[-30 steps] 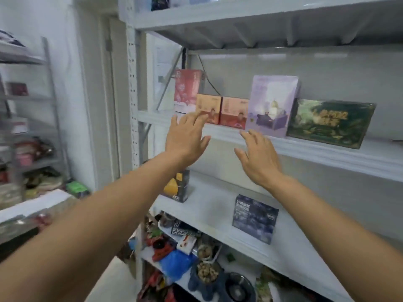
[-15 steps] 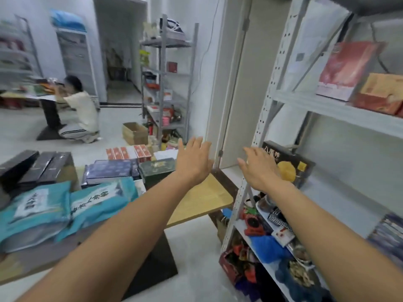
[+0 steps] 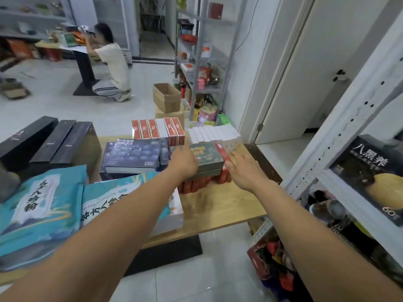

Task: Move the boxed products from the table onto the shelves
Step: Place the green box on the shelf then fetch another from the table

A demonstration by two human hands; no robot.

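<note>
Wooden table (image 3: 220, 205), loaded with boxed stock. The white shelf unit (image 3: 340, 136) stands just beside it on the right, with a black box with a yellow fruit print (image 3: 370, 171) on one shelf.

Step in hand: reach for the next item, pick-up not yet made. The likely target is the green box (image 3: 206, 152), top of a short stack near the table's right end. It lies on a second green box, which lies on low red boxes (image 3: 197, 185).

Left hand (image 3: 185, 163) is at the box's left edge and right hand (image 3: 242, 170) at its right edge. Both have fingers straight and loosely spread — neither holds anything.

Next move, as judged: close both hands on the box's two short sides, lift it straight up so the lower box is not dragged, then turn right to the shelf.

Hard to make out:
- Left fingertips are blurred against the box, so contact cannot be confirmed.
- A red strip (image 3: 222, 152) along the box's right edge — separate slim box or side panel, unclear.
- The upper shelves are out of frame.
</note>
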